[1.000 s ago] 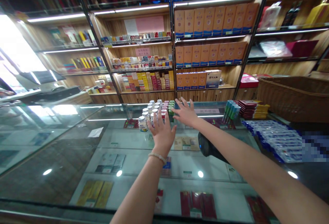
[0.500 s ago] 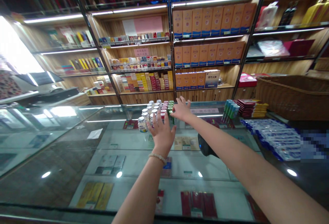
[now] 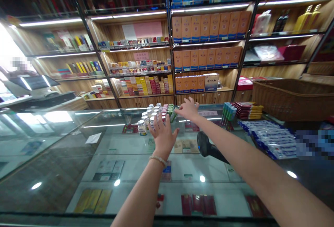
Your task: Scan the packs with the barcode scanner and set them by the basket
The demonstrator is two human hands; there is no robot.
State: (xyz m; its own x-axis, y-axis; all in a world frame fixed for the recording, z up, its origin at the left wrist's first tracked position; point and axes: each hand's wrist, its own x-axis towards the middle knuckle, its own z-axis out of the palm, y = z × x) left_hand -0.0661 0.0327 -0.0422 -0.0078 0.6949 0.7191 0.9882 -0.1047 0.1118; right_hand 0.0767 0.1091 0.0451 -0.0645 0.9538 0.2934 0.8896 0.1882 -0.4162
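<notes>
Several small bottles with white lids (image 3: 142, 128) stand in a cluster on the glass counter (image 3: 125, 164), with pink-topped and green containers (image 3: 170, 109) in rows at their right. My left hand (image 3: 163, 135), with a beaded bracelet at the wrist, is spread at the near side of the cluster and hides part of it. My right hand (image 3: 188, 108) is beside the green containers, its fingers apart and its fingertips close to a green one that leans. Neither hand is seen to hold anything. Below my right forearm lies a black handheld scanner (image 3: 205, 144).
On the counter's right are blue-green tubes (image 3: 229, 111), red and yellow packets (image 3: 249, 110), blue-white packs (image 3: 270, 138) and a wicker basket (image 3: 292, 98). A paper slip (image 3: 93, 138) lies left. Stocked shelves (image 3: 206, 42) stand behind; a monitor (image 3: 35, 82) is far left.
The view has shifted slightly. My right hand has moved a little away from the cluster, and a green container by its fingertips now leans. My left hand remains spread at the bottles.
</notes>
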